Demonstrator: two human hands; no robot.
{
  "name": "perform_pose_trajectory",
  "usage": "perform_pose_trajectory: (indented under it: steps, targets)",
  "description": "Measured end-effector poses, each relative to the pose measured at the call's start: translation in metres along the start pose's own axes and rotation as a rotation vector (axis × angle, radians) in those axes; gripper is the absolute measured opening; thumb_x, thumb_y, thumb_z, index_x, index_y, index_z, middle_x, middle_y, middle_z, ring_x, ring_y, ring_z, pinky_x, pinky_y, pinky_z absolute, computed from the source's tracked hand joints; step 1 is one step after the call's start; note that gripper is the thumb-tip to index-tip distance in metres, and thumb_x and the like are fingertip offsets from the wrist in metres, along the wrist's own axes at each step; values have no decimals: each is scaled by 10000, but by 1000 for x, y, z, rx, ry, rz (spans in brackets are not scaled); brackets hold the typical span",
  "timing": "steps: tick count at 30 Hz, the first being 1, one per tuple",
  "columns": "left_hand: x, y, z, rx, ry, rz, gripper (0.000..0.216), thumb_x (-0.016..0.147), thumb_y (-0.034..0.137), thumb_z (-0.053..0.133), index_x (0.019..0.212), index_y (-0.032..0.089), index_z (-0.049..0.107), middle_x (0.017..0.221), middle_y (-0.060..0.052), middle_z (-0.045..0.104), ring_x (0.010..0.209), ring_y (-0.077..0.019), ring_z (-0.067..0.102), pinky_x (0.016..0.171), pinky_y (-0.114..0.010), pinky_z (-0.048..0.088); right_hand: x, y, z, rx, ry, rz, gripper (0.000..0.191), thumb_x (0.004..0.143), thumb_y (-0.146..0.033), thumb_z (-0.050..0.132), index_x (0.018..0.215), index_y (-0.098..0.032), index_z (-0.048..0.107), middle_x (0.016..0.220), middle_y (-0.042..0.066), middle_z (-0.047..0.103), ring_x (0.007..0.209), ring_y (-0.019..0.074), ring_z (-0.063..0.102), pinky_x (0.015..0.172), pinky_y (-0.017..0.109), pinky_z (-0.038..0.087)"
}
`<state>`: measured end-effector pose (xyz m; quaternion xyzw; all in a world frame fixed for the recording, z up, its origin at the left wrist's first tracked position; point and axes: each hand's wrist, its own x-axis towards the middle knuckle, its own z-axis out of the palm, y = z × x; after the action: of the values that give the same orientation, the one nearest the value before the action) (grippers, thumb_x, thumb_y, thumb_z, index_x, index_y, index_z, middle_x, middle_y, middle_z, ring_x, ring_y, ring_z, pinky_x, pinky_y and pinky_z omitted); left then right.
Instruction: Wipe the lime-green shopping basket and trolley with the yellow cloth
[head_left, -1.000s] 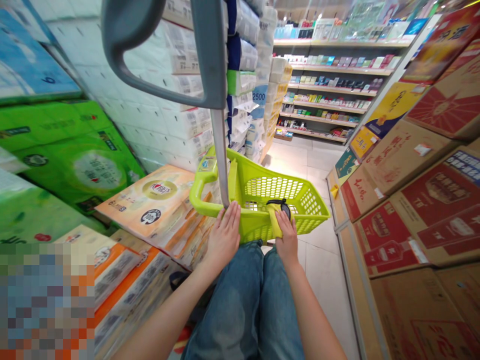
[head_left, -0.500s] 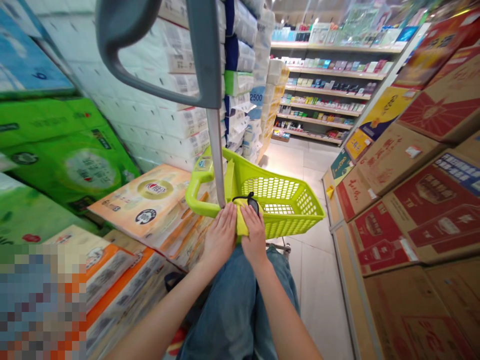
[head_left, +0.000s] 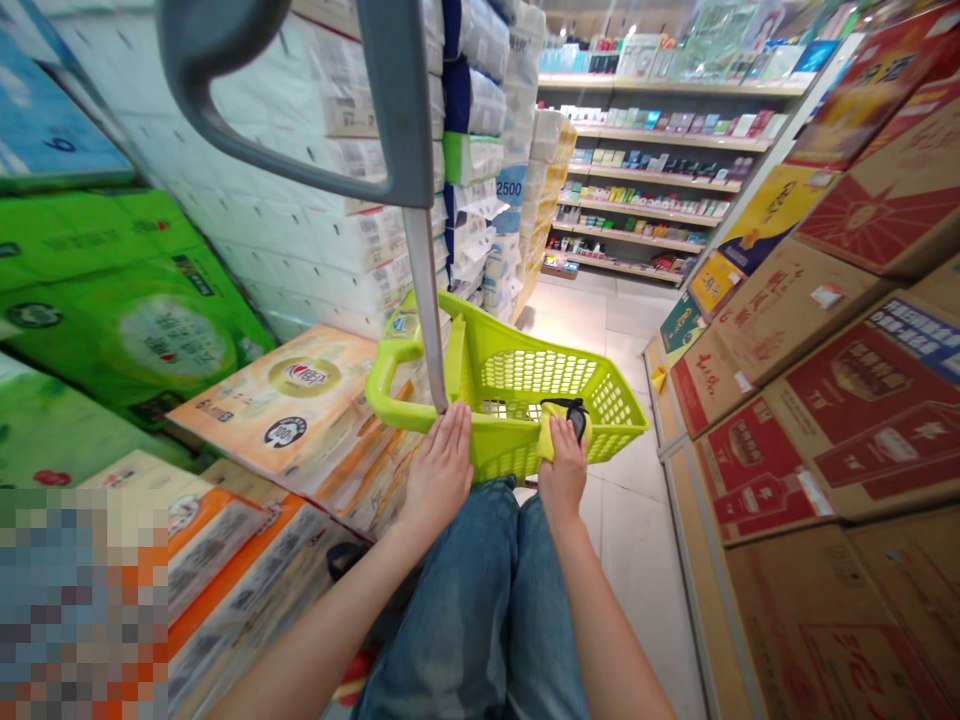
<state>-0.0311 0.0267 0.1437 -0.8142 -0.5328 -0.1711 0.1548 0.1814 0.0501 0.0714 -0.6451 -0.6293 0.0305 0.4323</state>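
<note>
A lime-green shopping basket [head_left: 510, 440] with a perforated far wall and a long metal handle pole [head_left: 426, 310] stands in front of my knees. My left hand [head_left: 441, 465] is on its near rim beside the foot of the pole, fingers together over the edge and the thumb side against the outer wall. My right hand [head_left: 564, 470] presses a yellow cloth [head_left: 550, 435] on the near rim farther right. A black cord and a dark rounded piece [head_left: 577, 418] show at the cloth; what they belong to is unclear.
The pole's grey grip [head_left: 397, 110] looms close at upper left. Tissue packs [head_left: 292, 370] and green cartons [head_left: 157, 320] are stacked at left, red and brown cartons [head_left: 810, 450] at right. A tiled aisle [head_left: 634, 560] leads to product shelves [head_left: 652, 185].
My right hand has slid right along the near rim with the yellow cloth, away from my left hand. The left hand stays beside the pole. The view has shifted slightly.
</note>
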Motion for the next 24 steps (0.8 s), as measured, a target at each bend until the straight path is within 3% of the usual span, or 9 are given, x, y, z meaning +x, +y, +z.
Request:
perform_pose_trajectory:
  steps: [5,8,10,13,19,21,24]
  targets:
    - [-1,-1,1,11,12,29,729,840,168,445,1513,-15,233,1577,-189,311,1501,-265,214,1231,-430,226,-4,-85,15,135,-116,-159,805,644,-14,419,1423,-201,496,1474,46,512,1427,209,390,1222,462,229]
    - [-1,-3,1,18,12,39,691,851,173,446,1493,-26,283,1570,-193,324,1496,-273,227,1231,-424,228,-6,-100,13,185,-143,-232,775,684,-30,407,1434,-211,482,1485,27,500,1431,176,383,1225,422,227]
    - [-1,-3,1,11,9,33,717,840,170,455,1504,-18,260,1577,-186,312,1500,-264,217,1234,-418,222,-7,-89,9,173,-161,-279,768,709,-31,392,1451,-220,458,1494,25,489,1427,161,388,1228,415,218]
    - [-1,-3,1,-4,11,21,768,825,164,454,1529,3,194,1587,-171,298,1503,-245,209,1235,-412,218,-6,-49,0,102,-162,-293,774,721,-26,386,1464,-239,436,1505,29,475,1422,163,397,1223,435,226]
    - [-1,-2,1,-21,22,11,796,826,172,450,1545,24,141,1592,-161,291,1505,-241,205,1238,-414,203,-4,32,-16,-2,-74,-117,855,631,-9,388,1441,-273,468,1488,23,499,1422,195,402,1214,500,226]
    - [-1,-1,1,-18,17,12,786,828,176,454,1539,13,162,1592,-165,288,1506,-244,200,1241,-411,194,-2,33,-14,1,-29,-38,832,641,-16,389,1432,-257,481,1473,39,515,1425,212,397,1215,530,205]
    - [0,-1,0,-4,3,7,763,826,171,459,1523,-8,205,1592,-169,288,1507,-248,195,1243,-405,184,-1,-3,0,45,24,40,782,663,-27,396,1417,-207,504,1453,81,532,1425,243,395,1211,560,194]
